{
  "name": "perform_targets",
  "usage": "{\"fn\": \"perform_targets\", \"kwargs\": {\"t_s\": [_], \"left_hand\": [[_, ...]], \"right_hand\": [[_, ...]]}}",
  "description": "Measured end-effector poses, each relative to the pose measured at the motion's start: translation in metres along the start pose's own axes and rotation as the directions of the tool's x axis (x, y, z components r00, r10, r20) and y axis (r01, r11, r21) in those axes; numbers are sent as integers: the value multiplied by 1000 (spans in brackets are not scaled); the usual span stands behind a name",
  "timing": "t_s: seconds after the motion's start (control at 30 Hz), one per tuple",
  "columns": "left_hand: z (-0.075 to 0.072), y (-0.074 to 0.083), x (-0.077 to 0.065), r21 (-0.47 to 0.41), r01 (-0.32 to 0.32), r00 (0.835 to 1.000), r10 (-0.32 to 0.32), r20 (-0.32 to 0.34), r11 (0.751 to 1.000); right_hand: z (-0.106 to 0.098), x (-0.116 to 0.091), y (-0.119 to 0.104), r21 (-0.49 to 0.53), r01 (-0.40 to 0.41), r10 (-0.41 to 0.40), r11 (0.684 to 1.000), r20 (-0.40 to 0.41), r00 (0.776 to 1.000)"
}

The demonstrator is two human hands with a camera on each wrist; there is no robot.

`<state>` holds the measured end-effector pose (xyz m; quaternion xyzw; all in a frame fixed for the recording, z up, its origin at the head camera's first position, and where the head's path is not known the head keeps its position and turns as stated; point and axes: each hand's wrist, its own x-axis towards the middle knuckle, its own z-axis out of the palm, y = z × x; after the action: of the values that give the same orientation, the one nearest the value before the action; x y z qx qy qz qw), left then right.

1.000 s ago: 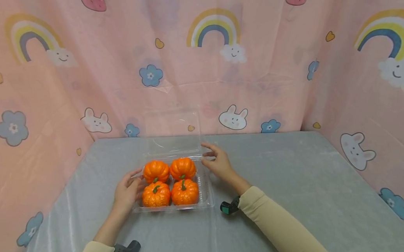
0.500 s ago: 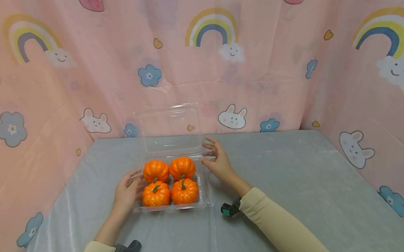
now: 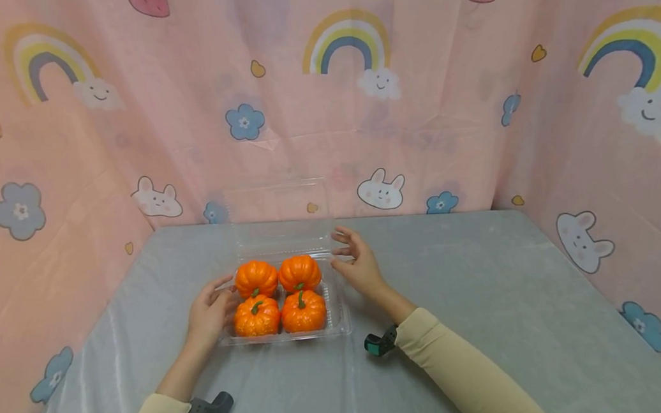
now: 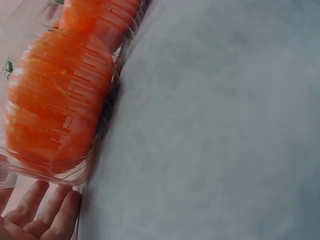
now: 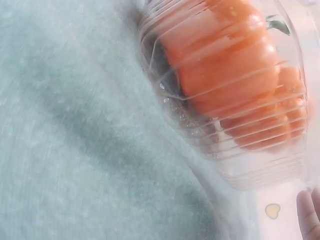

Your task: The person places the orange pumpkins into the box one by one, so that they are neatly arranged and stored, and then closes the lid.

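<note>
A clear plastic clamshell box [image 3: 338, 318] stands on the grey cloth with its lid [image 3: 281, 235] raised at the back. Several orange toy pumpkins [image 3: 257, 316] with green stems fill it in two rows. My left hand [image 3: 208, 312] rests by the box's left side, its fingers loosely bent; in the left wrist view its fingers [image 4: 62, 215] lie close to a box corner. At the back right corner, beside the lid's hinge edge, my right hand [image 3: 359, 265] has its fingers apart and holds nothing. Only part of its fingers [image 5: 307, 212] shows in the right wrist view.
The grey cloth [image 3: 486, 298] covers the table around the box. Behind and on both sides hangs a pink curtain [image 3: 447, 141] printed with rainbows, flowers and rabbits. A dark wrist camera [image 3: 209, 410] sits on the left wrist, another camera [image 3: 381, 342] on the right.
The lid tilted slightly and then swung back a little, still raised. My right hand's fingers have lifted slightly and spread. My left hand and the pumpkins stay almost where they were.
</note>
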<state>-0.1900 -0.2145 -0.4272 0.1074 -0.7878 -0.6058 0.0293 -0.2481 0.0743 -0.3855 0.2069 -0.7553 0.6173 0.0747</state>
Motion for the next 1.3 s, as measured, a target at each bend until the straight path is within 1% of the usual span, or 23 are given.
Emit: {"fn": "perform_targets", "kwargs": {"t_s": [0.17, 0.3, 0.4, 0.53, 0.7, 0.87, 0.93, 1.0, 1.1, 1.3], "left_hand": [[0, -2, 0, -36, -8, 1000, 8, -7, 999], [0, -3, 0, -53, -17, 1000, 16, -17, 998], [-1, -3, -1, -76, -26, 999, 23, -43, 997], [-4, -2, -2, -83, -49, 996, 43, -80, 995], [-12, -3, -5, -69, -62, 995, 56, -88, 996], [-21, -4, -9, -46, -73, 994, 69, -82, 996], [-23, -4, -10, -47, -79, 994, 76, -76, 996], [-25, -3, -12, -50, -84, 995, 80, -67, 995], [-29, -1, -15, -35, -75, 996, 73, -43, 997], [-33, 2, -20, 1, -60, 998, 60, 6, 998]], "right_hand": [[-2, -2, -2, -19, -16, 16, 1000, -7, 1000], [-6, -4, -3, -42, -9, 10, 999, 14, 1000], [-7, -6, -4, -55, -2, 4, 998, 28, 1000], [-10, -10, -5, -102, 1, 2, 995, 26, 1000], [-14, -15, -6, -163, -20, 23, 986, 15, 1000], [-17, -18, -1, -217, -9, 12, 976, 11, 1000], [-19, -17, 12, -240, 7, -4, 971, 14, 1000], [-21, -17, 26, -259, 9, -3, 966, 23, 1000], [-25, -17, 44, -283, 22, -9, 959, 49, 999], [-27, -24, 43, -299, 6, 24, 954, 97, 995]]}}
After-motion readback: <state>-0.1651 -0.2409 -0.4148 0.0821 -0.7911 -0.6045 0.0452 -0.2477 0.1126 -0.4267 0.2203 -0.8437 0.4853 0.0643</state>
